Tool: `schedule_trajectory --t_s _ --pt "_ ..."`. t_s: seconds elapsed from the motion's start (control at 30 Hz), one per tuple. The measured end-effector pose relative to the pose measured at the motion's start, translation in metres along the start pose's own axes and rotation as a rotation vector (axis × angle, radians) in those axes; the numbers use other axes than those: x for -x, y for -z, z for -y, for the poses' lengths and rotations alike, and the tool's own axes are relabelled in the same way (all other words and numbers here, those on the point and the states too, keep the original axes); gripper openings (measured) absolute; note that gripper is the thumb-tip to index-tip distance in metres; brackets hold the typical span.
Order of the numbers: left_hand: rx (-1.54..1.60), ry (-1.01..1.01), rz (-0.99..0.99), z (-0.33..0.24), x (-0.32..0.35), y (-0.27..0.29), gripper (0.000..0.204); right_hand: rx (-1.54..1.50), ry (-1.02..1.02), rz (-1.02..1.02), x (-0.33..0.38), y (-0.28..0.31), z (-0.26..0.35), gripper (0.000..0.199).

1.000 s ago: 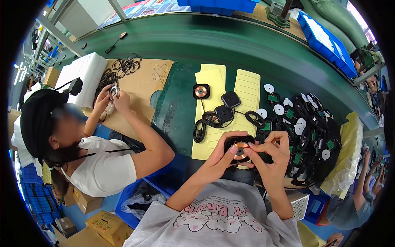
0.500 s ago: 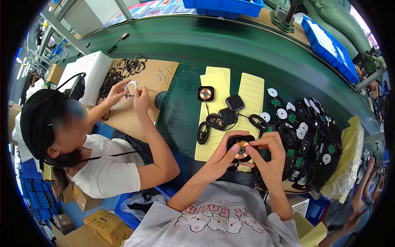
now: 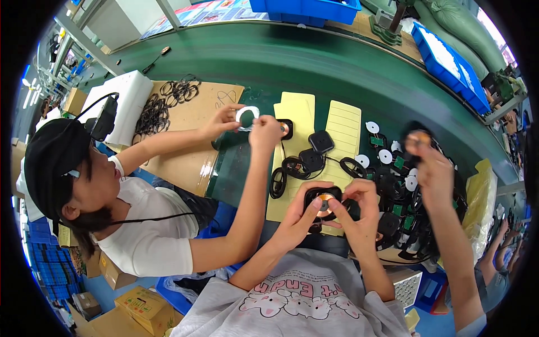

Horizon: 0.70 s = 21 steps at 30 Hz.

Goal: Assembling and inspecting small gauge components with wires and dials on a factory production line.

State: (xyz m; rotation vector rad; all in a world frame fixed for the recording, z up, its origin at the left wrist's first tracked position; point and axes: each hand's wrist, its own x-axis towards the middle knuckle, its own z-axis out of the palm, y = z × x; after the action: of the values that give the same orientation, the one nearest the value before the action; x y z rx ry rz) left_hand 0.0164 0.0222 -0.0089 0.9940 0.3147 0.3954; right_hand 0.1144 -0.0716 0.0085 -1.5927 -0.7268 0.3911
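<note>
In front of my chest I hold a square black wireless charger (image 3: 325, 197) with its round copper coil facing up. My left hand (image 3: 298, 222) grips its left side, thumb on the coil's edge. My right hand (image 3: 362, 218) is closed on its right side, thumb tip beside the coil's centre, other fingers bent at the rim. Just beyond, another charger (image 3: 321, 142), closed and black, lies with coiled black cables (image 3: 295, 167) on yellow card sheets (image 3: 343, 121). An open charger with a coil (image 3: 286, 130) sits at the cards' left, partly hidden by a co-worker's hand.
A co-worker's hands (image 3: 255, 126) at left hold a white ring. From the right, another person's hand (image 3: 437, 171) holds a blurred coil unit above a heap of chargers with green boards and white discs (image 3: 411, 183). Black rings (image 3: 154, 112) lie on cardboard (image 3: 193, 149).
The left co-worker's hands moved right, toward the open charger, with the white ring. Another person's arm came in from the right with a coil unit. My hands shifted slightly, still holding the charger.
</note>
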Motion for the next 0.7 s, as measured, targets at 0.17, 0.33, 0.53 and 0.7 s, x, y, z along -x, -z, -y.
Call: schedule_trajectory --t_s 0.17,0.33,0.53,0.7 --pt "-0.009 0.104 -0.070 0.006 0.014 0.019 0.030 -0.043 -0.119 0.087 0.017 -0.014 -0.020 0.022" --pt "0.032 0.064 -0.120 -0.009 0.034 0.022 0.028 -0.233 -0.222 0.145 0.028 0.001 -0.019 0.026" --pt "-0.269 -0.051 -0.072 -0.011 0.040 0.034 0.033 -0.109 -0.119 0.466 0.021 0.003 0.001 0.029" --pt "-0.296 -0.198 -0.079 -0.009 0.034 0.023 0.035 0.015 -0.176 0.437 0.025 -0.006 0.011 0.015"
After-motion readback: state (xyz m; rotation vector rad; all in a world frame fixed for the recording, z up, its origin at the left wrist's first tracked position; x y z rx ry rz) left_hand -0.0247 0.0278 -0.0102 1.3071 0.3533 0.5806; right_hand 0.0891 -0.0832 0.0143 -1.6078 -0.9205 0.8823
